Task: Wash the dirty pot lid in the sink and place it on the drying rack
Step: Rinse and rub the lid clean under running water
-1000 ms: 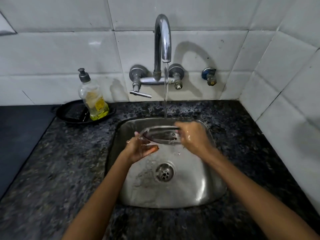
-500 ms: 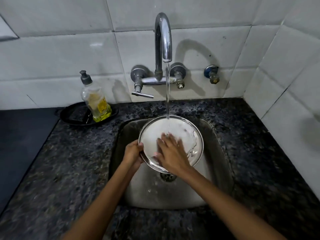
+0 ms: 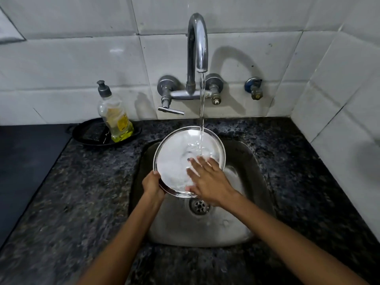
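A round steel pot lid (image 3: 176, 155) is tilted up over the steel sink (image 3: 242, 223), its face toward me. Water from the tap (image 3: 197, 44) falls onto its upper right part. My left hand (image 3: 153, 185) grips the lid's lower left rim. My right hand (image 3: 209, 182) lies flat on the lid's lower right face, fingers spread, in the water. The lid looks wet and shiny. No drying rack is in view.
A dish soap bottle (image 3: 115, 116) stands in a black tray (image 3: 86, 134) on the dark granite counter (image 3: 82, 192), left of the sink. The drain (image 3: 199, 206) shows below the lid. White tiled walls close in behind and to the right.
The lid went from edge-on and low in the sink to face-up under the stream. My right hand slid from the centre toward the lower right of its face; the foam has rinsed off.
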The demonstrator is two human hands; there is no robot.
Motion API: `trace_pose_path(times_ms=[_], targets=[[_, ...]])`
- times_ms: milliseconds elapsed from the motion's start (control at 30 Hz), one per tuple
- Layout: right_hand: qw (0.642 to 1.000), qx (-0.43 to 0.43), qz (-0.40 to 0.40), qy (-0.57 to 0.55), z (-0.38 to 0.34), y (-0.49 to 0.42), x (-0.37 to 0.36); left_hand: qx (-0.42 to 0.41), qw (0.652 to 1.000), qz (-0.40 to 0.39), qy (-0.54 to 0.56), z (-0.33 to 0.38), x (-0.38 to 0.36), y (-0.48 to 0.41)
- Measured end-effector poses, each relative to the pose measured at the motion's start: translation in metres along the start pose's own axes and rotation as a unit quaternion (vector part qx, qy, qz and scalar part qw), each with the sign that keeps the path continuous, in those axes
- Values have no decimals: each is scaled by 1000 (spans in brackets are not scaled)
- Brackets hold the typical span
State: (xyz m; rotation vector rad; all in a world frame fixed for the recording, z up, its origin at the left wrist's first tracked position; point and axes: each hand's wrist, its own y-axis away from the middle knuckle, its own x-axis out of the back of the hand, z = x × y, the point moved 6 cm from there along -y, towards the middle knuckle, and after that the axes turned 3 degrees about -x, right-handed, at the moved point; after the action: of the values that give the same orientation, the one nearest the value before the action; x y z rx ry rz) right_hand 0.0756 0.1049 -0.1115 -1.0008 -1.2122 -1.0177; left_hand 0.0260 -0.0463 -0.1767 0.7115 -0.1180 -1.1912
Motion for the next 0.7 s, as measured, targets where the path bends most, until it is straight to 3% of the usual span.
trace_pose_path(times_ms=[133, 233, 333, 400, 467, 533, 567, 633, 667, 700], targets=[[986, 92, 79, 113, -9, 7, 27, 80, 996, 29, 14, -8, -7, 8], [990, 94, 93, 45, -7, 2, 57, 108, 994, 6, 8, 4, -16, 16], [989, -60, 21, -133, 27, -17, 70, 112, 989, -91, -30, 27, -35, 23], [931, -199, -9, -307, 55, -28, 64, 91, 979, -147, -106, 44, -43, 28], [866, -275, -6, -418, 63, -39, 55, 25, 957, -200, -209, 60, -53, 38], [808, -310, -28, -500, 56, -49, 47, -73, 902, -261, -336, 73, -65, 55], [775, -318, -34, -545, 51, -54, 43, -136, 846, -299, -420, 73, -72, 63], [691, -347, -38, -633, 44, -60, 42, -237, 701, -335, -583, 60, -81, 76], [644, -363, -37, -673, 42, -61, 42, -265, 648, -318, -639, 50, -82, 82], [603, -371, -35, -705, 42, -61, 44, -289, 621, -283, -671, 44, -83, 85]])
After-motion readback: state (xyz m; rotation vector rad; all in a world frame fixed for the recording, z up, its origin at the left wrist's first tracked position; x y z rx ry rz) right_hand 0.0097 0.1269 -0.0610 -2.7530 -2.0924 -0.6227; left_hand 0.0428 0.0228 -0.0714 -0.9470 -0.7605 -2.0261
